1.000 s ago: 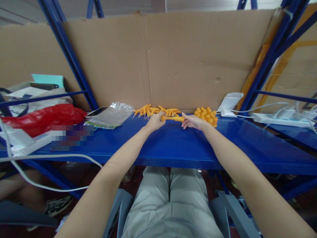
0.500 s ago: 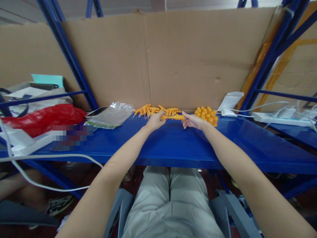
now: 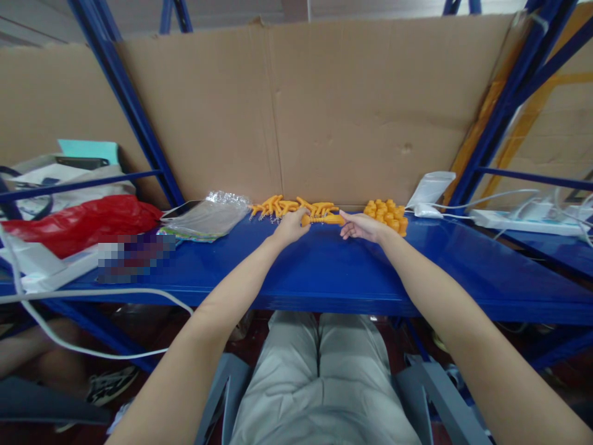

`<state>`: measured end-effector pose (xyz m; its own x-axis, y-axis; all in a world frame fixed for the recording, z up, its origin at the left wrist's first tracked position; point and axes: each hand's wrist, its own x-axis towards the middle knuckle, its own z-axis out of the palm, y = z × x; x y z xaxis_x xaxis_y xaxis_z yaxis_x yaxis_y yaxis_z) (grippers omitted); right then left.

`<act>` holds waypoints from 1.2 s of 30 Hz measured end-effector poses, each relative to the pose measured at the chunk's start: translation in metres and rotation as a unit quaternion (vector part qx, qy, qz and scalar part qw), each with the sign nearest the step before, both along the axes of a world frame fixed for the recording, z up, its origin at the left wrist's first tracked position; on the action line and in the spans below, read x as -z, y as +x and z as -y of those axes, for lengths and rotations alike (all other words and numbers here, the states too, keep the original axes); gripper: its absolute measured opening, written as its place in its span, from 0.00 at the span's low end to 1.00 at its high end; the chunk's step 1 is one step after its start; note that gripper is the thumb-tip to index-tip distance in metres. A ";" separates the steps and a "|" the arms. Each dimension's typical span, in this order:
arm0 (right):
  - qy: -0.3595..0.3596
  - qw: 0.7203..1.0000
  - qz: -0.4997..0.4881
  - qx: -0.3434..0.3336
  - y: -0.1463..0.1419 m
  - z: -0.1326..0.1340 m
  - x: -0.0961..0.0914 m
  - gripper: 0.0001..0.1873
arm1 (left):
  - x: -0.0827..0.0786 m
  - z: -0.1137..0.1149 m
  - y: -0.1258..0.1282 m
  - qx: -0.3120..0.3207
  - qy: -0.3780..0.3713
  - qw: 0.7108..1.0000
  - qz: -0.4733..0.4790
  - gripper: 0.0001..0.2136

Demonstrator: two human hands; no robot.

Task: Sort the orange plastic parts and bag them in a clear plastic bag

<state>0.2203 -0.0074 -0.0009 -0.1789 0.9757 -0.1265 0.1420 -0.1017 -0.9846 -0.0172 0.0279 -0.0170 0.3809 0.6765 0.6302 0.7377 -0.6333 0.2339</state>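
A long orange plastic piece point(image 3: 330, 219) lies level between my two hands, just above or on the blue shelf; which of the two I cannot tell. My left hand point(image 3: 291, 227) is closed on its left end, where a rounded orange tip shows by the thumb. At the right end, my right hand point(image 3: 364, 227) pinches it between thumb and forefinger, the other fingers loosely curled. Behind my left hand is a row of orange branched pieces point(image 3: 273, 205) with small metal chains. Close beyond my right hand stands a cluster of orange knobbed pieces point(image 3: 385, 215).
The blue shelf point(image 3: 324, 272) has a cardboard wall point(image 3: 347, 111) behind it. Plastic bags point(image 3: 213, 216) and a red bag point(image 3: 97, 219) lie left. A white device point(image 3: 428, 194) and power strip point(image 3: 523, 222) are right. A white cable point(image 3: 106, 352) hangs at the front left.
Almost nothing differs. The fingers of my right hand have shifted slightly at the right end of the orange piece; my left hand keeps its place.
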 end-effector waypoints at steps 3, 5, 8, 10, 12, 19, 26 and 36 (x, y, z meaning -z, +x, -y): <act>-0.003 1.000 0.007 0.015 -0.002 -0.001 0.000 0.24 | 0.000 0.000 0.000 -0.001 -0.005 1.000 0.000 0.14; 0.001 1.000 0.007 0.017 -0.002 -0.001 0.000 0.23 | -0.001 0.000 0.000 -0.004 -0.007 1.000 -0.002 0.14; 0.021 1.000 -0.008 0.009 0.001 0.000 0.002 0.13 | -0.001 0.001 0.001 -0.004 -0.003 1.000 -0.005 0.14; 0.031 0.999 -0.016 0.004 0.003 0.000 0.003 0.06 | -0.001 0.003 0.002 0.004 -0.003 1.000 -0.006 0.14; 0.032 0.999 -0.011 0.005 0.003 0.002 0.002 0.04 | -0.002 0.004 0.003 0.008 -0.014 1.000 -0.008 0.14; 0.041 0.998 0.018 0.033 -0.004 0.007 -0.003 0.14 | -0.005 0.009 0.004 -0.016 -0.042 0.999 -0.016 0.14; 0.035 0.998 0.037 0.035 -0.001 0.000 0.001 0.26 | -0.004 0.009 0.005 0.004 -0.022 1.000 -0.007 0.13; 0.020 0.999 0.027 0.038 -0.005 -0.001 0.001 0.27 | -0.001 0.004 0.004 0.008 -0.015 1.000 0.001 0.13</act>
<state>0.2151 -0.0068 -0.0021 -0.0973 0.9907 -0.0947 0.1878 -0.0752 -0.9793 -0.0130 0.0240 -0.0159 0.3906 0.6892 0.6103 0.7272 -0.6375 0.2545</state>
